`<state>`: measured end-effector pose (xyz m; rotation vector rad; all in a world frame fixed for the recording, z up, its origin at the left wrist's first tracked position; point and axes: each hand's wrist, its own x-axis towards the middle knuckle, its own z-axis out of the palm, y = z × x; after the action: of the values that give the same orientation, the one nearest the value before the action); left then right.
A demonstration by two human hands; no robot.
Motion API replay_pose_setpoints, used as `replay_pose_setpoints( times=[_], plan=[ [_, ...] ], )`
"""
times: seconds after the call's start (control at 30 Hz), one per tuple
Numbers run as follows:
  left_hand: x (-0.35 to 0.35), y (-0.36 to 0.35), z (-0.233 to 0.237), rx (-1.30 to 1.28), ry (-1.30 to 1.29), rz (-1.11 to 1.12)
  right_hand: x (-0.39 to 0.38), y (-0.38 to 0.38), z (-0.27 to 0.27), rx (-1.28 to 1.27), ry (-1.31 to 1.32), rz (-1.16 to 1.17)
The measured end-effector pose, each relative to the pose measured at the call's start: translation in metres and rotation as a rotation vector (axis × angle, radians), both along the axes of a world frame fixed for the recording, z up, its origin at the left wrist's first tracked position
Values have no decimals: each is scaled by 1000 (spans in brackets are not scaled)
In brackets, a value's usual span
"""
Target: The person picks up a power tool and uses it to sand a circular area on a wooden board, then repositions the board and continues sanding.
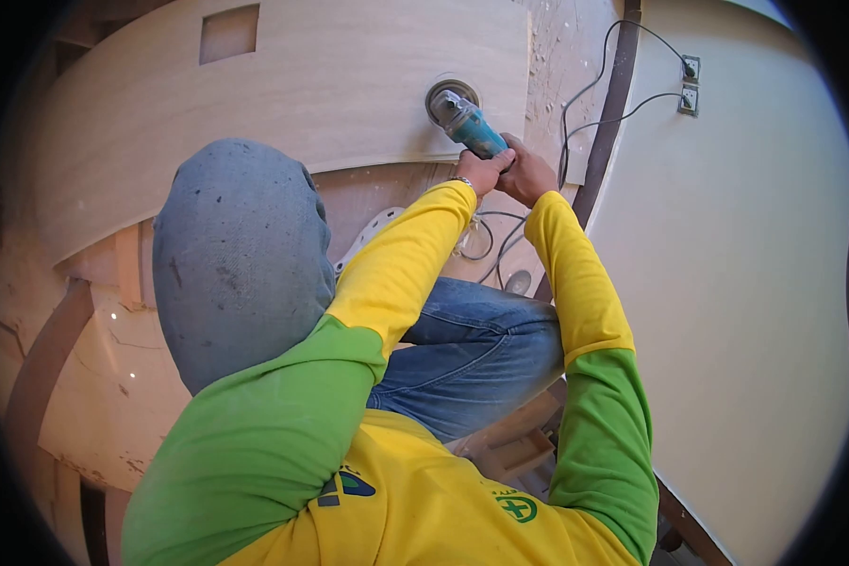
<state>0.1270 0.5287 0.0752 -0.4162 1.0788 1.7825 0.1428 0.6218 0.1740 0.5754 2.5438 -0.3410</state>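
Note:
Both hands are wrapped round the rear body of a teal angle grinder (479,134). My left hand (482,173), with a bracelet or watch at the wrist, is on the left side of it. Against its right side is my right hand (530,174), close beside the left. The grinder's round disc (437,102) lies on the face of a wide, pale, curved wooden panel (349,94), near the panel's right end. A square cutout (229,34) opens in the panel's upper left part. The fingers' undersides are hidden.
Two cords run to wall sockets (690,83) on the pale wall (745,245) at right. A loose cable (509,247) lies coiled on the floor by my bent knee (528,330). A pale clog with holes (373,231) shows beside my left sleeve. Wood pieces (519,453) lie below my leg.

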Motion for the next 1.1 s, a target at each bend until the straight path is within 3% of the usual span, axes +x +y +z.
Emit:
replay_pose_setpoints(
  times=[0.57, 0.83, 1.1],
  plan=[
    [7, 5, 1, 68, -33, 27, 1, 10, -4, 10, 37, 122],
    [11, 12, -4, -111, 2, -61, 5, 15, -7, 34, 65, 158],
    [17, 18, -7, -38, -33, -33, 7, 14, -2, 117, 53, 169]
  ],
)
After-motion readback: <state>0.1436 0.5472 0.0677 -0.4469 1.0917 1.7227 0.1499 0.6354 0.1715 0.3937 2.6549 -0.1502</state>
